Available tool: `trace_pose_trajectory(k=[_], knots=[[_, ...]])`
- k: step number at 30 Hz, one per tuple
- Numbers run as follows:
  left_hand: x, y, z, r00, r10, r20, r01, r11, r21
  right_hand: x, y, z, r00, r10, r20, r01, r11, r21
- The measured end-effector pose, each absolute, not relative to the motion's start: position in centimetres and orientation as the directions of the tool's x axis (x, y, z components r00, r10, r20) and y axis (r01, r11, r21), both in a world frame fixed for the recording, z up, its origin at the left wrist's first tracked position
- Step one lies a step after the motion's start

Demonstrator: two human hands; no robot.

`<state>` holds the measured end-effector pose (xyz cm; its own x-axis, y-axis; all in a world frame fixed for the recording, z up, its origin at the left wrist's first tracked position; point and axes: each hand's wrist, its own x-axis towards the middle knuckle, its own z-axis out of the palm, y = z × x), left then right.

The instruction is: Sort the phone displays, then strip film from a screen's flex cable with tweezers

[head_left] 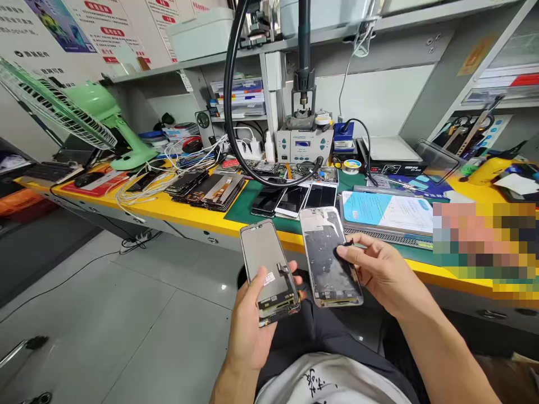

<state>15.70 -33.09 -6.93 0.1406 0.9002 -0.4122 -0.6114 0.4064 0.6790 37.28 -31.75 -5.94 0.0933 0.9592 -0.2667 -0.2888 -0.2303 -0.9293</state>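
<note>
The left hand [251, 314] clamps a grey rectangular phone screen panel [263, 252]; just right, the right hand's [379, 269] fingers pinch a black, silver-edged phone panel [322, 258], both near the yellow-edged workbench [219, 229].

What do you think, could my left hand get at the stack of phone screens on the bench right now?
Probably not while your left hand grips a phone screen. The way looks free, though: the stack lies near the front edge.
</note>
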Motion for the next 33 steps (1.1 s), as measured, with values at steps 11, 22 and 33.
trace_pose_trajectory(k=[11, 22, 33], knots=[[15.4, -32.7, -7.1, 0.062, 0.819, -0.57, -0.778, 0.397, 0.486, 33.1, -32.8, -7.3, 0.089, 0.964, -0.249, -0.324, -0.208, -0.923], [15.5, -33.5, -7.6, -0.04, 0.912, -0.408, -0.551, 0.321, 0.77, 32.0, -31.9, -9.2, -0.063, 0.957, -0.284, -0.484, -0.279, -0.83], [15.6, -33.3, -7.1, 0.063, 0.933, -0.355, -0.337, 0.354, 0.872, 31.9, -32.0, -9.6, -0.145, 0.959, -0.242, -0.524, -0.282, -0.804]])
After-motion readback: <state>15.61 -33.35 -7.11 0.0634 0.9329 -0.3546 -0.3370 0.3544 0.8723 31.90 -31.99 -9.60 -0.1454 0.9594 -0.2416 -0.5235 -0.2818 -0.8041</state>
